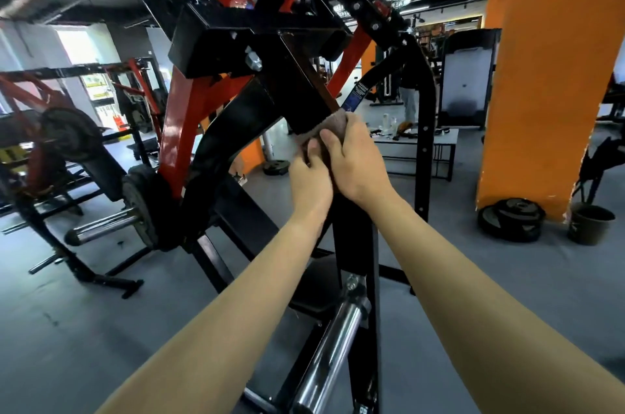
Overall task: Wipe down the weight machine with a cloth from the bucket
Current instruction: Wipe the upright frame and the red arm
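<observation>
Cloth [333,127], brownish & bunched, is pressed against the black slanted frame bar [297,85] of the weight machine [236,217], approx mid-height, just below where that bar runs up under the boxy black cross-member [236,24]. Both hands are on it. Right hand [358,159] wraps over the top & side w/ fingers curled round the wad. Left hand [309,176] sits just below, touching the right, fingers pinching the cloth's lower part. So both are clamped on the cloth, neither free

Progress, my read: the fetch step is done, since the cloth is out & on the machine. A dark bucket [590,224] stands well apart on the floor at far right, near the orange pillar [548,75] & a stack of weight plates [512,217]; can't tell if it's the one meant. Wiping is under way on this one bar. Can't judge which parts are already clean, as no wet streak or dust line reads on the black paint

Prob left to do: red arms [176,129], cross-member, upright [353,244] below the hands, chrome plate peg [324,363] at the bottom, left-side peg [101,227]. Call it early-to-mid, w/ low confidence
</observation>
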`<action>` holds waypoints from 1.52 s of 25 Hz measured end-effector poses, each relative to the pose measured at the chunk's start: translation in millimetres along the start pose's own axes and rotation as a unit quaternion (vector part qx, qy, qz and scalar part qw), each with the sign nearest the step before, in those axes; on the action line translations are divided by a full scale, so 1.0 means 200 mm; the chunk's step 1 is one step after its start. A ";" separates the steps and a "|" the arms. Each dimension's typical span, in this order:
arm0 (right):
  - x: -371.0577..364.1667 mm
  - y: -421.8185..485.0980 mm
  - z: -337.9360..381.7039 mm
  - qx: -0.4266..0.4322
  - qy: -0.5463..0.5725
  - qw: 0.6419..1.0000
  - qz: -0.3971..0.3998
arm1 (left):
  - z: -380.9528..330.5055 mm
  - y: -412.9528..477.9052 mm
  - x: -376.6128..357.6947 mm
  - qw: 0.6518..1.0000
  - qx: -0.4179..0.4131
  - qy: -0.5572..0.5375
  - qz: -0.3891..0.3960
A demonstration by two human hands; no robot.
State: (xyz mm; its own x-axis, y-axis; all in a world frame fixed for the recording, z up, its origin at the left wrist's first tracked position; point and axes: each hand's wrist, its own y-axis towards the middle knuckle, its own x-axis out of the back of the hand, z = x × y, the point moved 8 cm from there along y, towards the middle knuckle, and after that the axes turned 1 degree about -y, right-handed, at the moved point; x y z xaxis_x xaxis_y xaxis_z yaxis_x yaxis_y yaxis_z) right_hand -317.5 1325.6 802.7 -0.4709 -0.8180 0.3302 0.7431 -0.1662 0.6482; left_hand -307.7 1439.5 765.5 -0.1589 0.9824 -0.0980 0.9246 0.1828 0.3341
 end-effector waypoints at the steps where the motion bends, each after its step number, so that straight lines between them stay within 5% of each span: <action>1: 0.01 -0.05 -0.06 -0.002 0.012 1.000 -0.006 | 0.05 -0.06 -0.01 1.000 -0.015 0.022 0.012; 6: -0.01 -0.29 -0.30 -0.044 0.030 0.999 -0.006 | 0.24 -0.16 -0.03 0.988 -0.045 0.121 0.087; 12: 0.04 -0.14 -0.13 -0.018 0.073 0.997 -0.011 | 0.10 -0.10 -0.04 0.995 -0.036 0.080 0.050; 18: -0.03 -0.50 -0.39 -0.047 0.093 0.994 -0.026 | 0.46 -0.29 0.00 0.976 0.002 0.179 0.127; 25: -0.04 -0.42 -0.38 -0.099 0.119 0.987 -0.032 | 0.35 -0.16 -0.03 0.987 -0.001 0.107 0.121; 29: -0.07 -0.55 -0.47 -0.064 0.145 0.987 -0.010 | 0.58 -0.28 -0.04 0.972 0.025 0.162 0.167; 33: -0.08 -0.58 -0.54 -0.121 0.131 0.984 0.007 | 0.56 -0.27 -0.02 0.959 0.045 0.198 0.200; 38: -0.05 -0.42 -0.41 -0.109 0.149 0.982 -0.030 | 0.28 -0.13 -0.04 0.987 0.019 0.114 0.115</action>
State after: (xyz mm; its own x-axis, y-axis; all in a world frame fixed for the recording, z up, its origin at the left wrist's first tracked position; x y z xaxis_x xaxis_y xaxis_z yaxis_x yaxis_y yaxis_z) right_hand -336.4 1302.6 687.6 -0.3809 -0.9228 0.0583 0.8174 -0.3066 0.4877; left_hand -311.5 1425.4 705.8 -0.0138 0.9813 0.1920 0.9568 -0.0428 0.2874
